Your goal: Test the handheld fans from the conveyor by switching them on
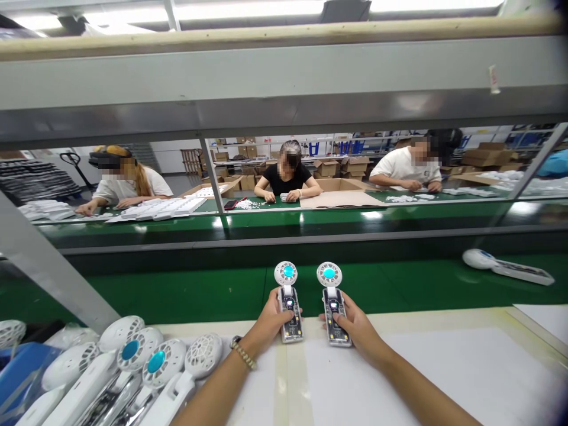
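My left hand (271, 318) is closed around the handle of a white handheld fan (289, 307), its thumb lying on the dark circuit face. A matching handheld fan (336, 322) is gripped in my right hand (357, 328), the thumb likewise on the circuit face. Both fans stand side by side with their round heads up, each with a bright blue disc at the centre. The handles show exposed boards with small lit spots. Beneath them is the white work surface (373, 384). My left wrist wears a beaded bracelet.
Several more fans (164, 361) lie piled at the lower left, by a blue bin (26, 378). Another fan (510, 266) lies on the green belt (177, 290) at the right. A metal post (57, 272) slants at left. Three people sit working across the line.
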Motion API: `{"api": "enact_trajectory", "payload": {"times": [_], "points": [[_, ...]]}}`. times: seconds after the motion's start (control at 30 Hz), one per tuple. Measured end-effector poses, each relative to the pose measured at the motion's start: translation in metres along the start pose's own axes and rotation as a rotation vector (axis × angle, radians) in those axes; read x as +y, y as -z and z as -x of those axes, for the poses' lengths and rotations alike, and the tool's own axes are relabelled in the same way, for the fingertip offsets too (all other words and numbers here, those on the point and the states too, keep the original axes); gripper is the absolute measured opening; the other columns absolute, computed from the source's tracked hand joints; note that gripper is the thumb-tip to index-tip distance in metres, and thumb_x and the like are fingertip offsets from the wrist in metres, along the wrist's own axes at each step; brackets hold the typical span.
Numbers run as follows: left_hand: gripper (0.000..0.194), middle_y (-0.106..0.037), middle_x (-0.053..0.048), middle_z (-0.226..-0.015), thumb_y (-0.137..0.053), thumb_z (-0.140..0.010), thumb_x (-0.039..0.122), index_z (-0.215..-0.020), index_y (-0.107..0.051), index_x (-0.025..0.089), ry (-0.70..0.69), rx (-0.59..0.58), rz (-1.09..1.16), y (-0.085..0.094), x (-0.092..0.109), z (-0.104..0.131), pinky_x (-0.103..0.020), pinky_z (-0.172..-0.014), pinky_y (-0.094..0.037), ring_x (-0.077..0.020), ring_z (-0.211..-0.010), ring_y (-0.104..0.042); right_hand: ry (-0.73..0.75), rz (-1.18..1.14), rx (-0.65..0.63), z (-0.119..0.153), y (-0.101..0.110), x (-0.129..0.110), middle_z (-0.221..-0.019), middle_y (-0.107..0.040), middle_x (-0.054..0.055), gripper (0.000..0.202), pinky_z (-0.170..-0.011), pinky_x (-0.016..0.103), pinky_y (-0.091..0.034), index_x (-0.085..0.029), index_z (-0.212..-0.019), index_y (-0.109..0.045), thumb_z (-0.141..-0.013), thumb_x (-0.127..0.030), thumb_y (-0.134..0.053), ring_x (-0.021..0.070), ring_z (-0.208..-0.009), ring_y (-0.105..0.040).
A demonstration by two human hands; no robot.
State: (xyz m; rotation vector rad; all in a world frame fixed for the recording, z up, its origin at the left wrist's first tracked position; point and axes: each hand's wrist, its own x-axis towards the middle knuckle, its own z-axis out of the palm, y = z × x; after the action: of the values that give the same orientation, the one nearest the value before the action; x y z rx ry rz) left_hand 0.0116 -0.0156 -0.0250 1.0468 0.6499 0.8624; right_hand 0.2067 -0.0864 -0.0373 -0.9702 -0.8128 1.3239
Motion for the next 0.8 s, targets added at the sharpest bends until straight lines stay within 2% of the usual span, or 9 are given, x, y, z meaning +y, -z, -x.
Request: {"api": "enact_trajectory", "payload": {"times": [0.13,0.27,0.8], "points": [[0.05,-0.057,-0.006,-0.096,-0.067,-0.066,0.013,-0.107,-0.04,0.021,-0.005,-0.015,-0.006,0.0015,-0.0014,0.0003,-0.039,-0.078,-0.048,-0.0221,-0.09,-0.059,0.04,0.005,0.008,-0.0012,0.0015,0.0054,-0.111,-0.056,0.008,0.065,-0.075,0.04,-0.051,-0.026,-0.12,-0.038,-0.065,-0.039,-0.07,0.027,-0.09,-0.063],[0.051,-0.057,-0.008,-0.101,-0.069,-0.064,0.014,-0.106,-0.041,0.021,-0.015,-0.011,0.013,0.0008,-0.0014,0.0007,-0.039,-0.077,-0.048,-0.0228,-0.09,-0.059,0.031,0.014,0.022,-0.0025,0.0028,0.007,-0.106,-0.059,0.009,0.067,-0.076,0.042,-0.051,-0.025,-0.12,-0.039,-0.063,-0.04,-0.07,0.0278,-0.091,-0.063],[0.052,-0.057,-0.009,-0.102,-0.07,-0.063,0.014,-0.106,-0.042,0.021,-0.007,-0.007,0.019,0.0009,-0.0005,0.0007,-0.042,-0.079,-0.047,-0.0251,-0.093,-0.059,0.006,0.019,0.044,-0.0015,0.0016,0.0057,-0.112,-0.058,0.01,0.074,-0.076,0.042,-0.05,-0.025,-0.123,-0.036,-0.061,-0.042,-0.072,0.0275,-0.088,-0.064]]}}
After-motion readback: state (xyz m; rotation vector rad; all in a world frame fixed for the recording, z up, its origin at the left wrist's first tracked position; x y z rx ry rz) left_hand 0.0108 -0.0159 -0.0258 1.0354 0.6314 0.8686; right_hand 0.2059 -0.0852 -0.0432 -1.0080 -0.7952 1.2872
